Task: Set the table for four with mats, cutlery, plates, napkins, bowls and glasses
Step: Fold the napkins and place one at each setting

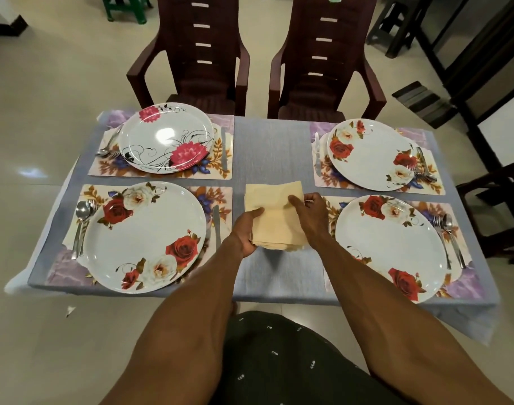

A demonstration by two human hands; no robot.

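A person stands at a table [273, 141] covered in a pale blue cloth, holding a stack of cream napkins [274, 217] above the bare strip down its middle. The left hand [245, 230] cups the stack from below and the side, thumb laid across the top and fingers curled under the near edge. The right hand [309, 213] pinches the top napkin near its right edge, thumb and fingertips closed on the paper.

Four flowered mats sit at the corners, each bearing a plate: a pink-flowered plate [165, 138] at far left, and rose-patterned plates at far right [369, 154], near left [146, 236] and near right [391, 247]. Cutlery lies beside every plate (a spoon [81, 211] and fork at the outer edge, a knife [216, 226] at the inner one, as far as the near-left setting shows). The napkins lie between the two near plates, touching neither.

Two dark brown plastic chairs [197, 54] stand pushed up to the far side of the table.
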